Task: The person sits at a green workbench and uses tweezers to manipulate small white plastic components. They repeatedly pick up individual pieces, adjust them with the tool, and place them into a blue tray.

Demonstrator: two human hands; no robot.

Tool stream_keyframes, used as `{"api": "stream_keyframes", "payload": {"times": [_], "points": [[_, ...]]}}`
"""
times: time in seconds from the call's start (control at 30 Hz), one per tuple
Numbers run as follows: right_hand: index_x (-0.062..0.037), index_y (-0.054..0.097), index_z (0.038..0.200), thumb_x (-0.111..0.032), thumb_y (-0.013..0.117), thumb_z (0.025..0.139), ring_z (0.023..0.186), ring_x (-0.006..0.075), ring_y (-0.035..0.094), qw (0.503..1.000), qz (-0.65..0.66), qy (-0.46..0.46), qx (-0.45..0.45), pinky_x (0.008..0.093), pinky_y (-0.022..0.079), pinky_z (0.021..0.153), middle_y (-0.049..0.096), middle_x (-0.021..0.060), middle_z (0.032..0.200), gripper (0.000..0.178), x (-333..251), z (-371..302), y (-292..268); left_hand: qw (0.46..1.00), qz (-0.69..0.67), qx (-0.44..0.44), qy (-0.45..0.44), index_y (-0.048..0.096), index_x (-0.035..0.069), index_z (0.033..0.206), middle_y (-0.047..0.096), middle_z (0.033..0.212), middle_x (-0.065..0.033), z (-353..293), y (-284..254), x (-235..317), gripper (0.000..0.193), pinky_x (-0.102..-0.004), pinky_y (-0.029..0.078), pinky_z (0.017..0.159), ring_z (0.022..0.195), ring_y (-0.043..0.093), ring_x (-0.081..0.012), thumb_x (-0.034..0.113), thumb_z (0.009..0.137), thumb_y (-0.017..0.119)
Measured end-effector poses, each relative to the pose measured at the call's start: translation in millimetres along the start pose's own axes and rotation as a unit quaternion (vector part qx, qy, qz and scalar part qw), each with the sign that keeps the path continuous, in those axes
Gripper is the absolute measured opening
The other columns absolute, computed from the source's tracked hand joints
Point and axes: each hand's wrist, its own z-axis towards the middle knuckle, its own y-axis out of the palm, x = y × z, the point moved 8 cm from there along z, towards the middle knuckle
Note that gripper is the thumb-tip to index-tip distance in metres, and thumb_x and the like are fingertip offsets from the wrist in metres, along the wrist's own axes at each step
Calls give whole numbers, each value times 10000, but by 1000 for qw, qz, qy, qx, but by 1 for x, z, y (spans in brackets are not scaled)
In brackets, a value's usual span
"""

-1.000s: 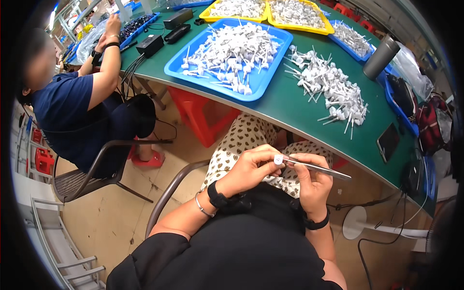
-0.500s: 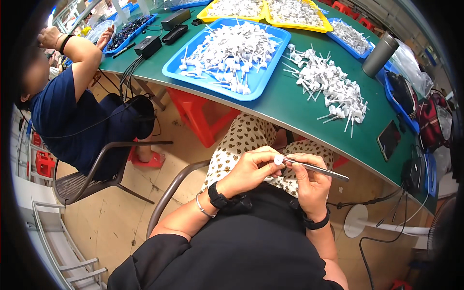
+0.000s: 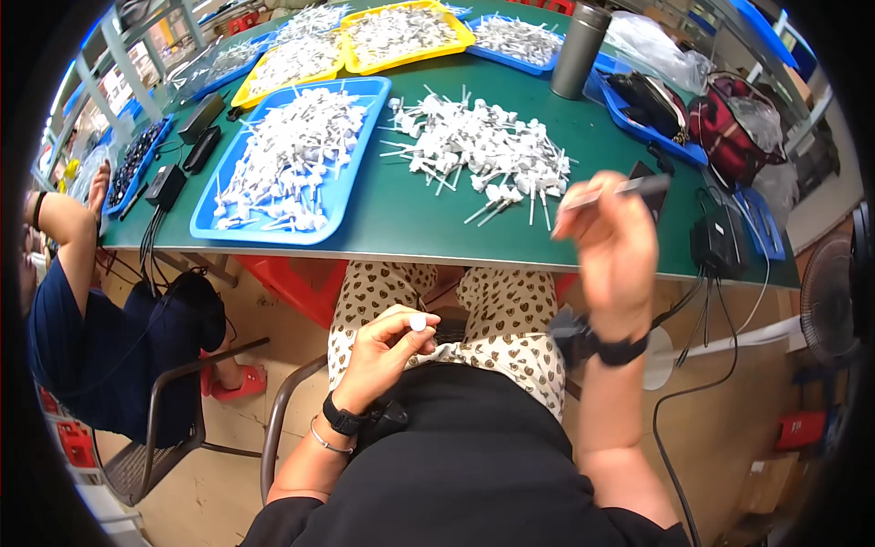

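My left hand (image 3: 383, 351) is over my lap, thumb and fingers pinched on a small white plastic part (image 3: 417, 322) whose round end faces up. Raised by the table's front edge, my right hand (image 3: 615, 246) is smeared by motion and grips a slim metal tool (image 3: 645, 186), its shape too blurred to tell exactly. Just left of that hand lies a loose pile of white plastic parts with thin stems (image 3: 483, 146) on the green table (image 3: 428, 232). More such parts fill a blue tray (image 3: 351, 196) farther left.
Yellow trays (image 3: 407, 66) and another blue tray (image 3: 521, 63) of white parts stand at the back. A grey metal flask (image 3: 581, 55), a blue tray with a bag (image 3: 652, 109) and a black power box (image 3: 718, 242) are right. Another person (image 3: 91, 337) sits at left.
My right hand has left my left hand and risen to the table with the metal tool. My left hand keeps the white part. The whole view has turned to the right.
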Motion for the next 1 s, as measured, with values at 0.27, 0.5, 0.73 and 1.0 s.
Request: {"api": "stream_keyframes", "payload": {"times": [0.27, 0.5, 0.73, 1.0], "points": [[19, 592, 1052, -166, 574, 1023, 843, 176, 661, 984, -170, -34, -30, 313, 543, 783, 668, 128, 977, 187, 2, -20, 27, 998, -42, 2, 42, 685, -34, 1150, 627, 1067, -70, 6, 10, 8, 199, -259, 554, 777, 862, 662, -127, 44, 990, 594], [41, 633, 1076, 2, 642, 956, 953, 151, 647, 989, -138, 40, -35, 267, 518, 841, 670, 105, 1069, 126, 80, -83, 62, 998, -59, 1, 25, 686, -24, 1140, 630, 1036, -55, -1, 6, 4, 197, -250, 551, 766, 849, 651, -110, 88, 992, 618], [23, 643, 1015, -5, 665, 929, 864, 212, 661, 959, -268, -54, -71, 307, 536, 770, 680, 140, 991, 93, 83, -92, 75, 996, -75, 18, 32, 687, -25, 1115, 630, 1017, -53, -1, -1, -1, 183, -239, 547, 738, 826, 649, -103, 94, 992, 623], [16, 636, 984, 0, 678, 915, 820, 236, 667, 947, -298, -86, -84, 320, 542, 730, 686, 142, 946, 83, 84, -95, 84, 997, -46, 23, 56, 677, -36, 1110, 633, 991, -59, -4, -4, 2, 185, -235, 543, 707, 810, 643, -102, 96, 996, 616]]}}
